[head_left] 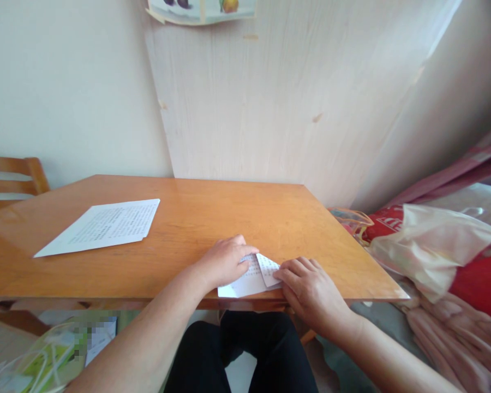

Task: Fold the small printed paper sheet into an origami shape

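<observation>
A printed paper point(239, 286) with a folded flap lies at the front edge of the wooden table point(229, 213). My left hand point(227, 261) rests on its left part, with thumb and index finger closed on the sheet. On the right, my right hand point(309, 284) has its fingers pressed together at the outer end of the folded flap point(269, 268). Part of the paper is hidden beneath both hands. Farther left on the table lies another printed sheet or stack of sheets point(106, 225), flat and touched by neither hand.
A wooden chair point(35, 174) stands at the left. Plastic bags point(429, 240), red items and pinkish cloth are heaped right of the table. Below the table at left is a bag with green contents point(51, 355). A wall stands behind the table.
</observation>
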The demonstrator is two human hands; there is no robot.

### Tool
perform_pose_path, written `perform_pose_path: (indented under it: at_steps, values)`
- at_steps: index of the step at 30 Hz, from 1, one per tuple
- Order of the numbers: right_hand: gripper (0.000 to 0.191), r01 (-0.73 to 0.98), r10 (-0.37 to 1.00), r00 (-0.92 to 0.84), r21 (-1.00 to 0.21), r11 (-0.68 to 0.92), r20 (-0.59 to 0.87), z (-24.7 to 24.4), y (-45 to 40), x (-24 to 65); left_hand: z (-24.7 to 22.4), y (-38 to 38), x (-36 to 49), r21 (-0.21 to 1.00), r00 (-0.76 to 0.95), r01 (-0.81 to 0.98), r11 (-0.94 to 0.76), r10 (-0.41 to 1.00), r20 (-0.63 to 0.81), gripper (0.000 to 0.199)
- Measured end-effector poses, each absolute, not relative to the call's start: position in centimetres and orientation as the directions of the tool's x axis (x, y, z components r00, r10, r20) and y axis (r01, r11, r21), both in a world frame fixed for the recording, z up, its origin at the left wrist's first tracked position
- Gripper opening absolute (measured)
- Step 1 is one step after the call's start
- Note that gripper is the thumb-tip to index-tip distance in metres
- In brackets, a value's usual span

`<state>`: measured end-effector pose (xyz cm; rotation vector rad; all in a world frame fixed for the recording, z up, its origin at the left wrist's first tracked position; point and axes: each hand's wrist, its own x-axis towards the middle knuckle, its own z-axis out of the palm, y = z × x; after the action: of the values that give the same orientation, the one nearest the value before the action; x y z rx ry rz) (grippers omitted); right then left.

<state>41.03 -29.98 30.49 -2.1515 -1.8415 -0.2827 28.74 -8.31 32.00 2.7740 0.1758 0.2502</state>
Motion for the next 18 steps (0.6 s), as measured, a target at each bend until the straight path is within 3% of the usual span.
perform_pose_path:
  at_steps: [7, 18]
  values:
    - [0.027, 0.992, 0.930, 0.125, -0.070, -0.108, 0.345, 30.1, -30.6, 41.0, 32.0, -8.3, 28.8, 0.365, 0.978, 0.098, -0.926, 0.158, 0.137, 0.037]
    - [0.033, 0.986, 0.919, 0.158, -0.114, -0.124, 0.361, 30.2, -31.8, 39.7, 32.1, -9.0, 28.5, 0.266, 0.977, 0.114, -0.957, 0.157, 0.146, 0.034]
